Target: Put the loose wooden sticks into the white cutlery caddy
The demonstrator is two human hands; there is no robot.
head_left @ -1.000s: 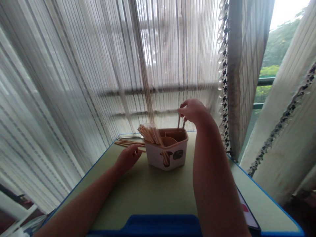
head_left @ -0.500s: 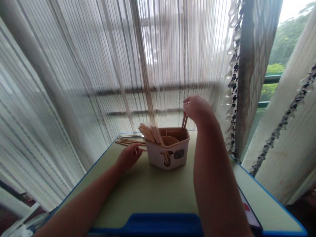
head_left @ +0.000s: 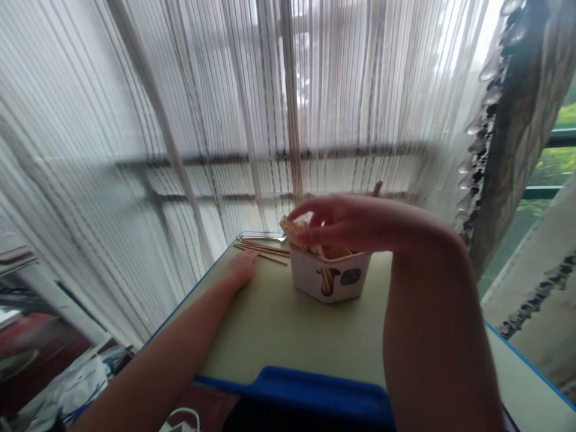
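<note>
A white and tan utensil holder stands on the green table, with a bunch of wooden chopsticks leaning out of its left compartment. My right hand hovers over the holder with fingers stretched leftward toward that bunch; nothing shows in it. A brown stick tip pokes up behind the hand. My left hand lies flat on the table beside loose chopsticks and a metal spoon.
Sheer striped curtains hang right behind the table's far edge, with a beaded heavier curtain at the right. The table has a blue rim at the near edge. Clutter lies on the floor at lower left.
My right hand let go of the brown sticks at the holder's back right and swung left over the holder. The view has shifted left; my left hand has flattened.
</note>
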